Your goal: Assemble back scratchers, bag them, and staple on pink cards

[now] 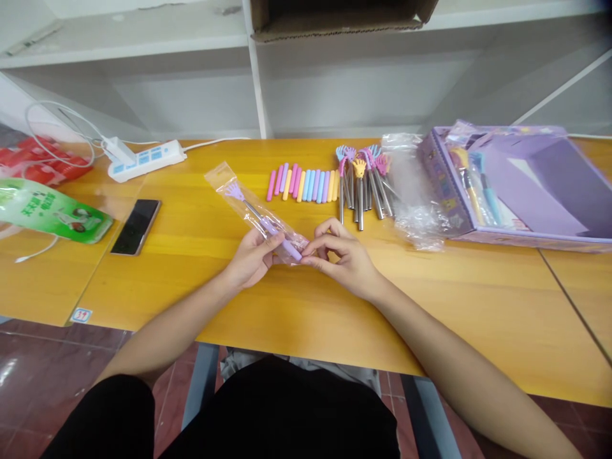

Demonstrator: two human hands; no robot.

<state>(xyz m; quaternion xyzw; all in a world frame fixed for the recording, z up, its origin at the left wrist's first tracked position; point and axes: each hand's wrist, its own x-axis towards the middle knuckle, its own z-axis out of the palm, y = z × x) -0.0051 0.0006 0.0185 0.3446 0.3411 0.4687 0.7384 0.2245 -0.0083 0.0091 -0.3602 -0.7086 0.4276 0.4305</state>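
Observation:
A purple back scratcher (261, 218) with a hand-shaped head and a metal shaft lies inside a clear plastic sleeve (218, 178). My left hand (253, 258) grips it through the sleeve around its purple handle. At the handle end, my right hand (340, 256) pinches the edge of the sleeve between thumb and fingers. Beyond my hands is a row of coloured handle tubes (306, 185) in pink, purple, yellow and blue. To their right lies a bunch of metal shafts with coloured hand-shaped heads (361, 175). A pile of clear plastic sleeves (411, 191) sits beside them.
A purple box (545, 191) at the right holds a few bagged scratchers. On the left are a phone (137, 226), a power strip (148, 160), a green pouch (57, 210) and red packaging (43, 162). A cardboard box (342, 29) stands on the shelf above.

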